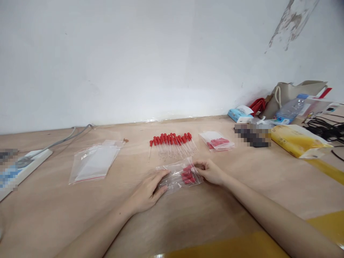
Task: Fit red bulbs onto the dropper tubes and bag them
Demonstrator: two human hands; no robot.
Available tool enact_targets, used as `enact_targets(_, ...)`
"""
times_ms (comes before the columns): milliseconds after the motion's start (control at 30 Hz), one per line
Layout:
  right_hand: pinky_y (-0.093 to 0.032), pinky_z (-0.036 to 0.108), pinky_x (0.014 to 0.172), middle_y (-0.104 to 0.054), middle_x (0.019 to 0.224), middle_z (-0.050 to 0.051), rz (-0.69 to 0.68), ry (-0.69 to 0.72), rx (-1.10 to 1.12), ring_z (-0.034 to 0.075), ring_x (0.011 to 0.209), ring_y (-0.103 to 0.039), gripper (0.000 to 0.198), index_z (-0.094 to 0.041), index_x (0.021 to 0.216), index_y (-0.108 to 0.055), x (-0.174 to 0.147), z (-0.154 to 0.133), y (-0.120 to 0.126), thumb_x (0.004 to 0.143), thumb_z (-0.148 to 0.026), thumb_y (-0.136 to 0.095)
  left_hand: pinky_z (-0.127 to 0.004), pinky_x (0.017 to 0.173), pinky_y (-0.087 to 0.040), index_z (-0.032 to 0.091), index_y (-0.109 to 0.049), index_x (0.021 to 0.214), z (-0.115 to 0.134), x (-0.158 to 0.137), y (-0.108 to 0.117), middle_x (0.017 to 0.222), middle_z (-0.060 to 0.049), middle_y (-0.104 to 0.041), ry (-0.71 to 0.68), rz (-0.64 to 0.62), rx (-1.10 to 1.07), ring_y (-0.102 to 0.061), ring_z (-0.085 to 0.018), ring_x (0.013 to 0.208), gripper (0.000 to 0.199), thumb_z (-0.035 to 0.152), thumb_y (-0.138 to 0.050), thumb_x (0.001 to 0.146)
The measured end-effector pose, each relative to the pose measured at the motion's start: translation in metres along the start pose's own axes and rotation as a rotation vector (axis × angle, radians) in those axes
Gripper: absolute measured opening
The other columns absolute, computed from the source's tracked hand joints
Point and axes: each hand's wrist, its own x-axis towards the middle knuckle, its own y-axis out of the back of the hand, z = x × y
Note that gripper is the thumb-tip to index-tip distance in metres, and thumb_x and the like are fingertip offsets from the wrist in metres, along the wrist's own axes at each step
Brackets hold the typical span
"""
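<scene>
A clear plastic zip bag with several red-bulbed droppers inside lies sideways between my hands, just above the table. My left hand has its thumb and fingers around the bag's left end. At the right end, beside the red bulbs, my right hand pinches the bag's edge. Behind the bag, a row of loose glass droppers lies with red bulbs pointing toward the wall. A filled bag with red bulbs showing rests to their right.
A stack of flat clear zip bags lies to the left. Beyond it are a power strip and a grey cable. At right stand a yellow tissue pack, a blue tissue pack, a plastic bottle and black cables.
</scene>
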Motion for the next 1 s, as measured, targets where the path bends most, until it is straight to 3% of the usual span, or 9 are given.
enact_targets(100, -0.049, 0.034, 0.071, -0.066, 0.075, 0.004, -0.018, -0.017, 0.035, 0.017, 0.073, -0.062, 0.034, -0.015, 0.081, -0.063, 0.002, -0.002, -0.006, 0.070, -0.047, -0.058, -0.039, 0.095, -0.039, 0.024, -0.033, 0.128, 0.000, 0.000, 0.000, 0.126, -0.006, -0.048, -0.001, 0.000, 0.007, -0.046, -0.021, 0.113, 0.041, 0.028, -0.041, 0.088)
enact_targets(200, -0.050, 0.035, 0.064, -0.065, 0.068, 0.004, 0.136, -0.047, 0.039, 0.019, 0.066, -0.062, 0.034, -0.015, 0.075, -0.062, 0.004, -0.001, -0.011, 0.066, -0.048, -0.060, -0.039, 0.094, -0.039, 0.024, -0.033, 0.128, 0.001, 0.001, 0.001, 0.125, -0.006, -0.048, 0.001, -0.001, 0.013, -0.046, -0.021, 0.112, 0.042, 0.029, -0.042, 0.088)
enact_targets(300, -0.046, 0.027, 0.052, -0.062, 0.060, 0.002, 0.256, -0.035, -0.128, 0.015, 0.057, -0.058, 0.030, -0.015, 0.063, -0.059, 0.004, 0.004, -0.009, 0.065, -0.045, -0.061, -0.039, 0.094, -0.039, 0.024, -0.034, 0.128, 0.002, 0.001, 0.001, 0.125, -0.006, -0.049, -0.008, 0.002, 0.009, -0.046, -0.020, 0.112, 0.041, 0.027, -0.041, 0.088)
enact_targets(467, -0.033, 0.020, 0.045, -0.049, 0.048, -0.003, 0.181, 0.027, -0.441, 0.008, 0.047, -0.044, 0.038, -0.016, 0.045, -0.047, 0.001, 0.005, 0.003, 0.076, -0.038, -0.047, -0.038, 0.097, -0.037, 0.024, -0.040, 0.124, 0.001, 0.002, 0.000, 0.127, -0.005, -0.047, -0.035, -0.016, 0.011, -0.044, -0.019, 0.116, 0.037, 0.026, -0.041, 0.088)
enact_targets(567, -0.031, 0.021, 0.045, -0.049, 0.048, -0.003, 0.183, 0.003, -0.556, 0.009, 0.045, -0.043, 0.031, -0.016, 0.051, -0.052, 0.003, -0.001, 0.013, 0.076, -0.034, -0.045, -0.038, 0.099, -0.035, 0.024, -0.042, 0.124, 0.000, 0.001, 0.000, 0.129, -0.005, -0.046, -0.034, -0.026, 0.026, -0.042, -0.019, 0.117, 0.036, 0.027, -0.041, 0.088)
enact_targets(733, -0.040, 0.024, 0.059, -0.062, 0.068, 0.002, 0.490, 0.056, -0.778, 0.013, 0.062, -0.055, 0.010, -0.016, 0.072, -0.058, 0.027, -0.010, 0.032, 0.071, -0.024, -0.053, -0.041, 0.100, -0.034, 0.029, -0.044, 0.125, -0.001, 0.000, 0.001, 0.134, -0.002, -0.039, -0.010, -0.092, 0.085, -0.038, -0.020, 0.122, 0.036, 0.025, -0.037, 0.089)
enact_targets(867, -0.041, 0.026, 0.068, -0.063, 0.076, 0.005, 0.614, -0.093, -0.894, 0.016, 0.073, -0.058, 0.018, -0.015, 0.087, -0.056, 0.062, -0.010, 0.046, 0.071, -0.024, -0.054, -0.040, 0.100, -0.035, 0.030, -0.045, 0.124, -0.001, 0.000, 0.001, 0.136, -0.002, -0.038, -0.019, -0.102, 0.093, -0.038, -0.020, 0.122, 0.036, 0.025, -0.037, 0.089)
enact_targets(1000, -0.042, 0.031, 0.067, -0.063, 0.080, 0.012, 0.639, -0.173, -0.900, 0.023, 0.078, -0.059, 0.025, -0.011, 0.092, -0.055, 0.089, -0.008, 0.052, 0.071, -0.025, -0.056, -0.039, 0.099, -0.036, 0.030, -0.046, 0.123, -0.002, 0.001, 0.001, 0.135, -0.002, -0.039, -0.020, -0.101, 0.084, -0.039, -0.019, 0.122, 0.035, 0.026, -0.036, 0.090)
